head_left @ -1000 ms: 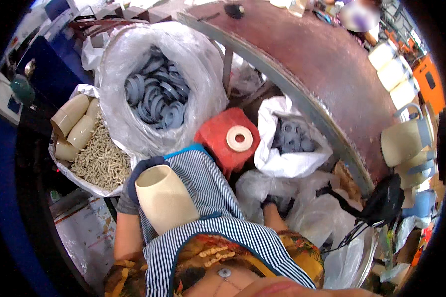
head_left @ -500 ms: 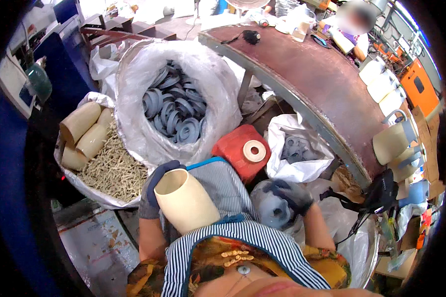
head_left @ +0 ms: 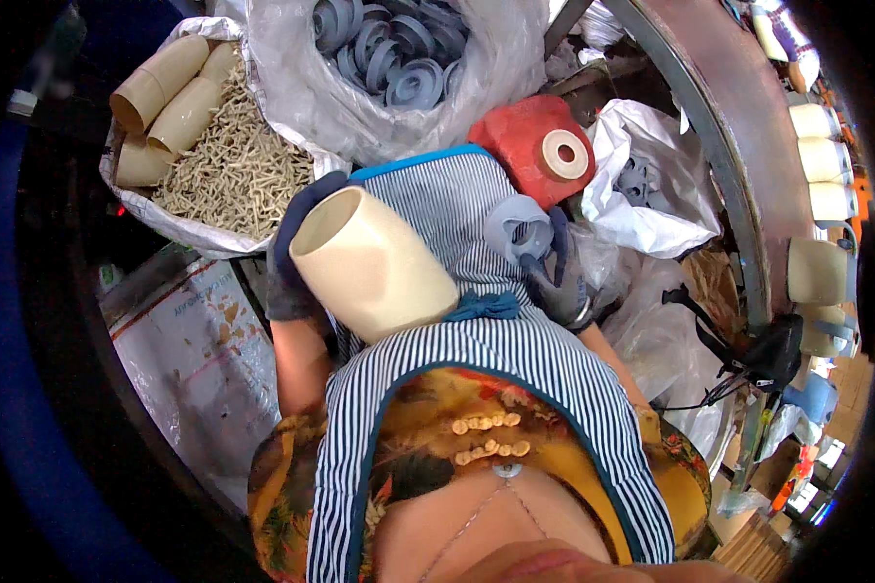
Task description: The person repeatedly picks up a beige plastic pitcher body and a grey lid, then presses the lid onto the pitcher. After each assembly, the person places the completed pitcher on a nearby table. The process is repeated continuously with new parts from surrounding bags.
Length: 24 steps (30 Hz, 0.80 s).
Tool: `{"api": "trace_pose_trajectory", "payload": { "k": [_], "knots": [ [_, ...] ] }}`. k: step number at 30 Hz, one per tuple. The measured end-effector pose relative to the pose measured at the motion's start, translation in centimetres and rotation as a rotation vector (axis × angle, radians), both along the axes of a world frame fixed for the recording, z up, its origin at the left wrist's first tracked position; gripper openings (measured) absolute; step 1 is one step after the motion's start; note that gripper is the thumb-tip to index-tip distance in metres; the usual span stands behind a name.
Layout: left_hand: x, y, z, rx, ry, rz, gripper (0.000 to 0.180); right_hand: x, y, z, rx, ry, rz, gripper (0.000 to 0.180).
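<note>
My left hand [head_left: 297, 248], in a dark glove, is wrapped round a cream plastic jug body [head_left: 384, 267], hollow and tilted, its open mouth facing up and left. The jug body rests against my striped apron. My right hand [head_left: 566, 282], also gloved, grips a grey-blue plastic ring-shaped part [head_left: 515, 229] with a central opening. This part is in front of the apron, just right of the jug body and apart from it. Below and beside my right hand lies a clear plastic bag [head_left: 642, 321].
A sack [head_left: 180, 231] of small beige pieces and tan cylinders stands at the left. A large plastic-lined container [head_left: 360, 136] holds grey rings. Ahead are a red block with a round hub [head_left: 535, 146] and a white bag [head_left: 671, 228]. A table edge [head_left: 749, 233] and black pouch [head_left: 773, 355] are right.
My right hand has come up from the clear bag and in toward the apron, bringing the grey-blue part. My left hand still holds the jug body. The view has tilted downward.
</note>
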<state>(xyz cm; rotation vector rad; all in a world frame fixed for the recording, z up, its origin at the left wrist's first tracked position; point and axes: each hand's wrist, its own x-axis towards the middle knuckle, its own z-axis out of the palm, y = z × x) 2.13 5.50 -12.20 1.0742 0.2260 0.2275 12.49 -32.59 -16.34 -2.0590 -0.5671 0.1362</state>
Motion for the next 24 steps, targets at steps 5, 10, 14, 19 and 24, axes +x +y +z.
{"api": "trace_pose_trajectory", "payload": {
  "k": [5,10,14,19,24],
  "knots": [
    [4.3,-0.8,0.8,0.103,-0.079,-0.244,0.042,2.6,-1.5,-0.3,-0.015,-0.004,0.089,0.079],
    [7.3,-3.5,0.5,0.58,-0.283,-0.247,0.038,8.4,4.0,11.0,0.389,0.314,0.036,0.075],
    [8.4,-4.5,-1.9,-0.387,0.109,-0.408,0.059,9.5,9.6,17.1,0.285,0.439,0.309,0.059],
    [8.6,-5.7,-0.8,-0.243,0.027,-0.168,0.075,12.2,12.7,13.0,0.107,0.766,0.373,0.047],
    [8.6,-5.3,-1.4,-0.517,0.0,-0.225,0.079,12.4,13.3,11.3,0.131,0.788,0.379,0.046]
  ]
}}
